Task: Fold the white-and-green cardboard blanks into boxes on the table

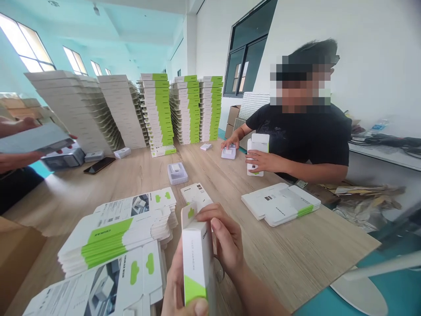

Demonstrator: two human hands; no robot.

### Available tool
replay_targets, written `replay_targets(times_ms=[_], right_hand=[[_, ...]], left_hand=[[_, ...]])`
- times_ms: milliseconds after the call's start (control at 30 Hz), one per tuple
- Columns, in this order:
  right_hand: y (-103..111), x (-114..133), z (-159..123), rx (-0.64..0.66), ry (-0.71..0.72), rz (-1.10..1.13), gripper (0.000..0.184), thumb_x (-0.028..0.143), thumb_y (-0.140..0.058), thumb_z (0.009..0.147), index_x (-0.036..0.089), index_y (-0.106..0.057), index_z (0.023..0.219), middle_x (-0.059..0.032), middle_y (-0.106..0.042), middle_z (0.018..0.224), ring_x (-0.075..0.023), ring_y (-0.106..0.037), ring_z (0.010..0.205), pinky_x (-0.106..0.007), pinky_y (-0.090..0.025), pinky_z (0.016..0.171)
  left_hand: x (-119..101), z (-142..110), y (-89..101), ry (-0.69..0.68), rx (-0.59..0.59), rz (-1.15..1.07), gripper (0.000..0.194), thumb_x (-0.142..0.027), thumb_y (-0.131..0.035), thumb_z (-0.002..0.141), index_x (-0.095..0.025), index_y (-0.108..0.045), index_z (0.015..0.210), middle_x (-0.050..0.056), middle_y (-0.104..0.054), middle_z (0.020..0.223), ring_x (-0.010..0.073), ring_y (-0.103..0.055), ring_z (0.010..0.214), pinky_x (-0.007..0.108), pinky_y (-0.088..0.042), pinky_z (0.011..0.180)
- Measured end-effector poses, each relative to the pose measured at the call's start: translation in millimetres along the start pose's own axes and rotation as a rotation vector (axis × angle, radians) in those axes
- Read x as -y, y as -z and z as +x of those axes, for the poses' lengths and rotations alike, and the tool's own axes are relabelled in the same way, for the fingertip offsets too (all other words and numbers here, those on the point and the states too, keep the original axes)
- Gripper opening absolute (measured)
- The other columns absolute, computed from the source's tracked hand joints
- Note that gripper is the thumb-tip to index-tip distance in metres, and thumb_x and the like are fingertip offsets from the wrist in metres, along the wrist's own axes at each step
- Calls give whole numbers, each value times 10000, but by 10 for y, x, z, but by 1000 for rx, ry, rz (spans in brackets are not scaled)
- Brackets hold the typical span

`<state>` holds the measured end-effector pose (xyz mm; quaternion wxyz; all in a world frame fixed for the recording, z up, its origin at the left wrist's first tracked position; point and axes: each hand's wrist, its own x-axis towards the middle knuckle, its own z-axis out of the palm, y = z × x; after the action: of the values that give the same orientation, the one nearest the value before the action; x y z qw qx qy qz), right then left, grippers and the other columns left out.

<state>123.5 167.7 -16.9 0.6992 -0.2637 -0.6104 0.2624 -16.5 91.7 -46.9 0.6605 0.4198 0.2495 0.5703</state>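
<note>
A narrow white and green retail box stands upright in front of me, its hang tab sticking up at the top. My left hand wraps round its lower part, the thumb across the green front. At the top edge, the bent fingers of my right hand press on the box's top flap. Just beyond lies another white box, partly hidden by my right hand. A white plastic tray with a small printed piece in it sits farther back. To the left are stacks of flat unfolded cartons.
Tall stacks of packed boxes line the table's back. More flat cartons lie at the right, before a co-worker holding a box and touching a tray. Another person's hands hold a carton at left, near a phone.
</note>
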Motion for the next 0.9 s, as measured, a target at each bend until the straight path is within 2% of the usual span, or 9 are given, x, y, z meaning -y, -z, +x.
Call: replay_targets(times_ms=[133, 367, 567, 667, 767, 833, 900], right_hand=[[17, 15, 27, 7, 81, 10, 256, 413, -578, 1040, 355, -807, 1138, -80, -763, 1066, -281, -695, 1001, -461, -560, 856], [-7, 94, 4, 70, 182, 2, 191, 321, -582, 1033, 284, -764, 1076, -57, -702, 928, -237, -670, 879, -412, -567, 772], [-37, 84, -44, 70, 193, 1, 211, 259, -545, 1034, 287, -753, 1062, -43, -694, 896, -236, -647, 860, -428, -540, 805], [-43, 54, -52, 83, 154, -2, 258, 274, -559, 1041, 329, -767, 1183, -65, -730, 1047, -254, -671, 952, -441, -556, 831], [-54, 18, -61, 7, 57, 59, 292, 359, -580, 1046, 395, -723, 1298, -64, -726, 1160, -268, -676, 1065, -453, -572, 904], [-53, 13, -61, -12, 43, 76, 266, 406, -602, 1035, 411, -732, 1267, -64, -718, 1165, -277, -678, 1081, -467, -577, 917], [-34, 30, -51, 43, 62, 48, 220, 423, -609, 1032, 399, -771, 1179, -70, -715, 1140, -284, -683, 1076, -468, -586, 884]], left_hand=[[-48, 92, -43, -17, 13, 5, 751, -555, -840, 832, -313, -611, 1506, 81, -675, 1490, 434, -454, 1518, 571, -342, 1266], [83, 146, -79, -36, -17, 48, 858, -589, -905, 735, -246, -645, 1478, 132, -685, 1459, 453, -515, 1462, 563, -390, 1230], [133, 123, -102, -52, -60, 35, 836, -550, -939, 701, -279, -676, 1447, 106, -712, 1432, 426, -506, 1479, 502, -423, 1219], [95, 116, -49, -15, -70, 53, 843, -575, -907, 738, -286, -641, 1484, 110, -736, 1397, 427, -542, 1449, 525, -451, 1200], [31, 120, -3, -16, -63, 85, 826, -523, -881, 790, -298, -589, 1529, 104, -706, 1443, 434, -499, 1485, 552, -428, 1217], [-4, 128, -2, -30, -49, 94, 813, -499, -866, 812, -305, -569, 1543, 93, -693, 1461, 434, -470, 1505, 559, -391, 1242], [-19, 128, -18, -27, -20, 74, 810, -501, -856, 823, -308, -556, 1550, 90, -684, 1468, 434, -467, 1507, 560, -366, 1256]])
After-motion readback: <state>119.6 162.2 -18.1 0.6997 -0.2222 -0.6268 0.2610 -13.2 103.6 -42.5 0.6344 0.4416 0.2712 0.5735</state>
